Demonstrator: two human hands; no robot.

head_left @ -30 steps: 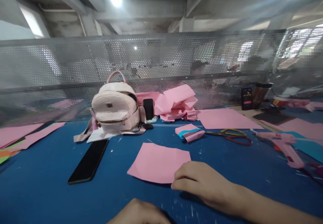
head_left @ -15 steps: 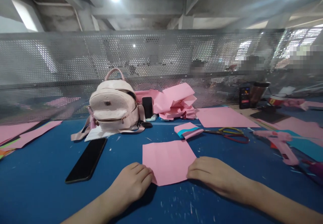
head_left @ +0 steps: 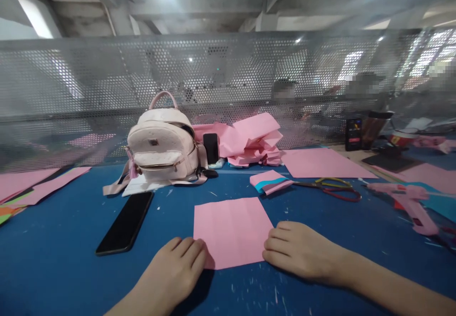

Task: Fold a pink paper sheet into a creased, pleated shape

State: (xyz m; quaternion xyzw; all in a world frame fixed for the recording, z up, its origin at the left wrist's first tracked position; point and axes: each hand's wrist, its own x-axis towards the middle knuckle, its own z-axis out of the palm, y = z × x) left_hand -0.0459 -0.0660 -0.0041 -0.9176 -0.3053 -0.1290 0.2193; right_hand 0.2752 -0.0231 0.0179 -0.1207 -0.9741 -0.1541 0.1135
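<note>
A creased sheet of pink paper (head_left: 233, 230) lies on the blue table between my hands. My left hand (head_left: 181, 263) is closed at its lower left corner, the fingers curled over the edge. At the right edge my right hand (head_left: 295, 249) is closed too, fingertips against the paper and thumb hidden. Just beyond the sheet sits a small folded pink paper piece (head_left: 270, 181) with a blue stripe. It touches the tip of the scissors (head_left: 337, 188), which have yellow and red handles.
A dark phone (head_left: 126, 223) lies left of the sheet. Behind it stands a pale pink backpack (head_left: 162, 145), with crumpled pink paper (head_left: 254, 138) alongside. On the right rests a pink glue gun (head_left: 408, 202). A perforated metal screen (head_left: 235, 78) borders the table's far side.
The near edge of the pink sheet has come slightly closer, and its left edge has shifted left. My left hand has moved down and left with it. The view has turned slightly.
</note>
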